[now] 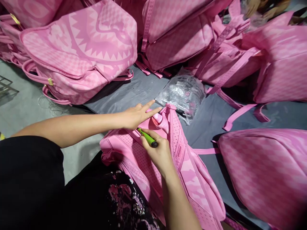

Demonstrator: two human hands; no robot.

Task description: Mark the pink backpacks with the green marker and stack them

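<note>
A pink backpack (pixel 194 166) lies across my lap and the table edge, its dotted back panel and straps facing up. My left hand (pixel 137 115) rests on its top edge, index and middle fingers stretched out and spread beside the strap loop (pixel 161 121). In my right hand (pixel 159 151) is a slim green tool with a black end (pixel 149 139), gripped between thumb and fingers. The tool's tip points at the fabric just under my left hand. Its working end is too hidden to tell its kind.
A clear plastic bag (pixel 183 92) of small items sits just beyond the backpack on the grey table (pixel 134 89). Pink backpacks lie at the left (pixel 83 51), back (pixel 177 35) and right (pixel 266 169). Loose straps (pixel 232 70) trail over the table. Another person's hands (pixel 266 9) show at the top right.
</note>
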